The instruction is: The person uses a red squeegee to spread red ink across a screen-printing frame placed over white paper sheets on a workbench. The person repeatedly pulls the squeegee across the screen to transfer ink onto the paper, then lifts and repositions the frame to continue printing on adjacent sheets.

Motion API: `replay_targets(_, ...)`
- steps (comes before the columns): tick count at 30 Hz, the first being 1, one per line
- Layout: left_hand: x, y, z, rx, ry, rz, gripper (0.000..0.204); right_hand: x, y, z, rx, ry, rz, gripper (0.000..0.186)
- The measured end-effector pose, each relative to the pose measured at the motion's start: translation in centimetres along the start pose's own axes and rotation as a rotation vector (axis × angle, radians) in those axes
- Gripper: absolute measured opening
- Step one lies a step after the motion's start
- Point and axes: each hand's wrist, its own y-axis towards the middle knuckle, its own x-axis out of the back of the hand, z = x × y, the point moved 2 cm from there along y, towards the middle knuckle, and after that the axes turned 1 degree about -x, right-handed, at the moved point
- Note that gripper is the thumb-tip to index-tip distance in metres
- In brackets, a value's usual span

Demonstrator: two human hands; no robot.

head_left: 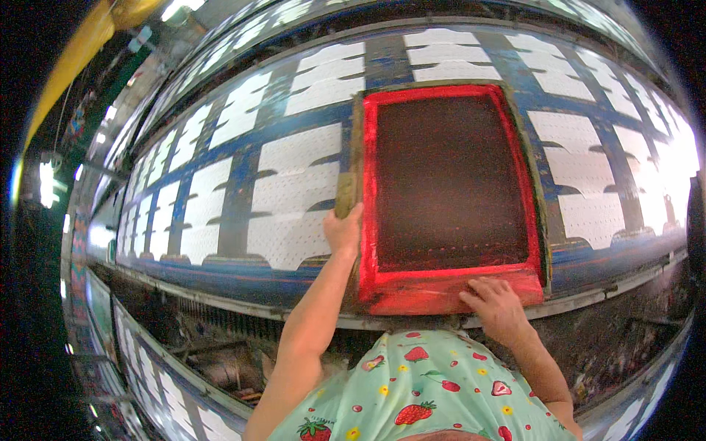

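Note:
A screen-printing frame (371, 184) with a red border and dark mesh lies over the long blue table in front of me. My left hand (343, 229) is closed on its left side, at an olive-coloured block (345, 192) beside the rim. The grip is partly hidden, so I cannot tell how far the fingers wrap round. On the red near edge, toward its right end, my right hand (498, 305) rests with thumb and fingers apart. White cut fabric pieces (298, 187) with small dots lie left of the frame. Similar white pieces (577, 173) lie to its right.
The blue table (239, 165) runs left to right, carrying rows of white pieces. A metal rail (294, 314) follows its near edge, close to my body. Other long tables with white pieces stand beyond and behind. Yellow cloth (70, 62) hangs at the upper left.

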Motion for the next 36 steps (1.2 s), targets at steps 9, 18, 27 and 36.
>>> replay_targets(9,0.7,-1.7,-2.3,-0.186,0.196,-0.139,0.069,-1.4,6.2,2.8,-0.134,-0.196,0.113,0.049)
replay_targets(18,-0.1,-0.6,-0.6,-0.279,0.076,-0.061,0.067,-2.6,3.7,4.8,-0.257,-0.188,0.065,0.052)
replay_targets(27,0.3,-1.1,-1.8,-0.174,0.004,-0.017,0.063,-5.0,7.0,1.6,-0.124,-0.297,-0.182,0.049)
replay_targets(36,0.2,-0.9,-1.8,-0.136,0.035,-0.013,0.061,-4.7,22.7,-12.7,0.002,-0.412,-0.350,0.038)
